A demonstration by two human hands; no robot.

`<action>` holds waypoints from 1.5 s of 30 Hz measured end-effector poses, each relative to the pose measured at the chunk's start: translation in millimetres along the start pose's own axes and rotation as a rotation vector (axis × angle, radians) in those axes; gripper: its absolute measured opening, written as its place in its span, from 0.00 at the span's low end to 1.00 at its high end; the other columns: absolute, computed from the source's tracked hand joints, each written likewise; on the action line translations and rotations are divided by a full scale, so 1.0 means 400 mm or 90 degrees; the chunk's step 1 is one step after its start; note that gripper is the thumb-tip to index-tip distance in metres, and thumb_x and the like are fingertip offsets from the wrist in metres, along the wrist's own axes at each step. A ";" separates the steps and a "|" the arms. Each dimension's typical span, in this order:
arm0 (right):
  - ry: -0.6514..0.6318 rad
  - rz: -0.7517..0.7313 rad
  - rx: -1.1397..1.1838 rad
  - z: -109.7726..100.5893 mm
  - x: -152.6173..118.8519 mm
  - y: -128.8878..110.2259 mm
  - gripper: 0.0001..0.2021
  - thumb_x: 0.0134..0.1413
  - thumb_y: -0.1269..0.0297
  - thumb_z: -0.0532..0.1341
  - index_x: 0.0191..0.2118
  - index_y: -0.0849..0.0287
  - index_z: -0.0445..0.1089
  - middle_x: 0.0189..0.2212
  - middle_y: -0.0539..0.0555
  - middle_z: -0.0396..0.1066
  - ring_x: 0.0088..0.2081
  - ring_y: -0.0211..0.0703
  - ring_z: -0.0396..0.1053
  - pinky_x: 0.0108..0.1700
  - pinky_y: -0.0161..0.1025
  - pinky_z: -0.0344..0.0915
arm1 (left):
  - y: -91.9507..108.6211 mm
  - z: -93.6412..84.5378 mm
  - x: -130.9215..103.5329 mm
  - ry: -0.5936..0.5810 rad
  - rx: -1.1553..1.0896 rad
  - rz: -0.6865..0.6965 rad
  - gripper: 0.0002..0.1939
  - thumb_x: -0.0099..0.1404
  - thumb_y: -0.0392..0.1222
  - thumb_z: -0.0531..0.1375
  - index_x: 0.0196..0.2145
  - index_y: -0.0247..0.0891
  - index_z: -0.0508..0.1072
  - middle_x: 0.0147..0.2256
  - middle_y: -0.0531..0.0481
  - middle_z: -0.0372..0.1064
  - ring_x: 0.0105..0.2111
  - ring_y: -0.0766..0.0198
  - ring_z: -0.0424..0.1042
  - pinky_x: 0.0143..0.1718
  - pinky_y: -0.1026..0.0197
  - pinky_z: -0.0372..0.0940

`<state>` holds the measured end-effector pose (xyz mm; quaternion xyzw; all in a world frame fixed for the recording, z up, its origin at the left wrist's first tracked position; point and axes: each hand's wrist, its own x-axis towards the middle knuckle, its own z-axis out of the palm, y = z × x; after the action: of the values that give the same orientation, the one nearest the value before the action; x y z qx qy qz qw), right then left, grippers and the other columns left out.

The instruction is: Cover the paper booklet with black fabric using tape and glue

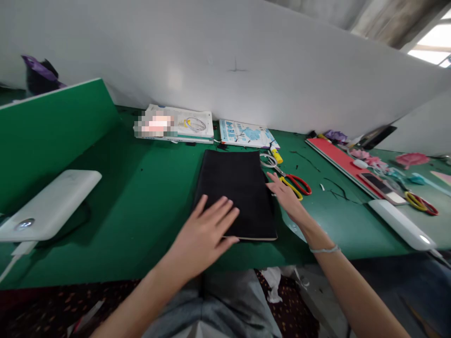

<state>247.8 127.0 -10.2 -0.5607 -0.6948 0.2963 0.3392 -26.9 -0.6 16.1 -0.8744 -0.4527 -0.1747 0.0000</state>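
A black-covered book (237,188) lies closed on the green table, a pale edge showing along its near side. My left hand (207,230) rests on its lower left part, palm down with the fingers spread. At the book's right side is my right hand (284,193), fingers stretched out toward the cover's edge and holding nothing that I can see. Whether its fingertips press on the edge is hard to tell. Scissors with red and yellow handles (299,183) lie just beyond the right hand, beside a roll of tape (268,160) and a small yellow tube (276,154).
Two printed books, one white (197,123) and one blue and white (246,134), lie by the back panel. A green divider (59,126) and a white power bank (52,202) stand left. To the right are a red board (338,162), a phone (382,188) and another white device (401,225).
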 end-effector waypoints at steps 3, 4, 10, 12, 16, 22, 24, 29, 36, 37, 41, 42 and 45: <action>0.026 0.057 0.127 0.013 -0.001 -0.034 0.15 0.55 0.52 0.58 0.37 0.56 0.76 0.60 0.58 0.62 0.67 0.54 0.47 0.65 0.55 0.47 | -0.087 -0.020 -0.049 0.012 -0.015 -0.253 0.30 0.72 0.57 0.42 0.64 0.38 0.57 0.64 0.44 0.55 0.65 0.55 0.52 0.64 0.45 0.52; 0.034 0.047 0.142 0.019 -0.001 -0.043 0.15 0.52 0.50 0.60 0.37 0.56 0.75 0.59 0.58 0.64 0.66 0.54 0.49 0.65 0.54 0.48 | -0.111 -0.020 -0.059 -0.015 -0.025 -0.305 0.32 0.71 0.58 0.41 0.64 0.37 0.55 0.64 0.43 0.53 0.65 0.54 0.51 0.63 0.46 0.54; 0.077 0.002 0.032 0.042 -0.018 -0.027 0.20 0.48 0.48 0.62 0.39 0.60 0.72 0.62 0.64 0.57 0.66 0.59 0.49 0.62 0.56 0.53 | -0.157 -0.009 -0.048 -0.172 -0.017 -0.279 0.30 0.71 0.59 0.41 0.67 0.52 0.45 0.69 0.50 0.35 0.68 0.51 0.33 0.64 0.39 0.45; 0.095 -0.024 -0.105 0.044 -0.030 -0.009 0.23 0.50 0.48 0.62 0.45 0.62 0.71 0.64 0.66 0.52 0.67 0.61 0.43 0.64 0.59 0.49 | -0.156 -0.018 -0.039 -0.207 -0.021 -0.272 0.29 0.71 0.60 0.41 0.66 0.55 0.45 0.69 0.51 0.36 0.68 0.50 0.32 0.64 0.37 0.45; 0.084 -0.091 -0.222 0.054 -0.045 0.006 0.25 0.59 0.53 0.55 0.57 0.64 0.65 0.66 0.67 0.49 0.68 0.58 0.42 0.65 0.58 0.47 | -0.142 -0.045 -0.012 -0.209 -0.032 -0.258 0.31 0.70 0.62 0.39 0.66 0.50 0.51 0.69 0.50 0.34 0.68 0.50 0.30 0.64 0.39 0.44; 0.113 -0.132 -0.212 0.057 -0.040 -0.011 0.22 0.63 0.57 0.49 0.52 0.65 0.70 0.62 0.66 0.57 0.66 0.54 0.49 0.64 0.54 0.52 | -0.140 -0.037 0.143 -0.161 -0.055 -0.138 0.31 0.71 0.60 0.37 0.66 0.47 0.50 0.69 0.51 0.37 0.68 0.54 0.34 0.65 0.41 0.42; 0.150 -0.134 -0.201 0.037 -0.018 -0.022 0.21 0.64 0.58 0.47 0.50 0.64 0.71 0.60 0.65 0.62 0.63 0.53 0.56 0.62 0.53 0.56 | -0.160 -0.018 0.212 -0.163 -0.049 -0.123 0.30 0.72 0.58 0.38 0.66 0.45 0.51 0.68 0.48 0.39 0.68 0.52 0.35 0.64 0.39 0.41; 0.099 -0.181 -0.316 0.001 0.116 -0.075 0.24 0.66 0.62 0.41 0.56 0.66 0.65 0.60 0.63 0.63 0.62 0.48 0.59 0.63 0.49 0.55 | -0.160 0.047 0.303 -0.177 -0.022 -0.046 0.32 0.70 0.61 0.40 0.66 0.46 0.51 0.68 0.44 0.43 0.68 0.48 0.37 0.63 0.33 0.37; -0.040 -0.200 -0.406 0.114 0.271 -0.063 0.25 0.64 0.62 0.46 0.60 0.74 0.61 0.61 0.69 0.59 0.64 0.53 0.54 0.64 0.51 0.50 | -0.076 0.115 0.259 -0.153 -0.047 0.106 0.35 0.68 0.65 0.41 0.65 0.44 0.53 0.67 0.38 0.45 0.67 0.46 0.41 0.62 0.32 0.34; -0.046 -0.191 -0.414 0.128 0.276 -0.050 0.26 0.64 0.62 0.46 0.60 0.76 0.60 0.61 0.71 0.58 0.64 0.54 0.54 0.64 0.52 0.50 | -0.075 0.118 0.255 -0.150 -0.057 0.114 0.35 0.68 0.65 0.41 0.65 0.44 0.53 0.67 0.39 0.44 0.67 0.46 0.41 0.62 0.32 0.35; -0.053 -0.168 -0.430 0.135 0.281 -0.020 0.27 0.66 0.62 0.43 0.62 0.76 0.57 0.63 0.71 0.55 0.66 0.53 0.50 0.65 0.54 0.45 | -0.075 0.111 0.250 -0.153 -0.076 0.127 0.33 0.69 0.63 0.41 0.65 0.44 0.54 0.67 0.40 0.45 0.67 0.46 0.42 0.62 0.33 0.36; -0.055 -0.164 -0.432 0.127 0.285 -0.023 0.27 0.66 0.61 0.42 0.62 0.74 0.57 0.63 0.70 0.55 0.66 0.53 0.50 0.65 0.55 0.46 | -0.069 0.105 0.250 -0.157 -0.081 0.130 0.33 0.69 0.62 0.41 0.64 0.42 0.55 0.66 0.40 0.47 0.67 0.47 0.42 0.63 0.33 0.36; -0.046 -0.166 -0.432 0.110 0.307 -0.067 0.28 0.67 0.59 0.41 0.64 0.72 0.55 0.65 0.68 0.51 0.67 0.52 0.47 0.65 0.55 0.45 | -0.033 0.087 0.248 -0.164 -0.117 0.168 0.31 0.71 0.58 0.40 0.63 0.37 0.58 0.65 0.39 0.51 0.66 0.51 0.46 0.64 0.38 0.40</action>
<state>179.4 240.7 2.0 -0.5371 -0.8309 0.0228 0.1438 25.9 91.1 11.5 -0.9376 -0.3123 -0.1008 -0.1150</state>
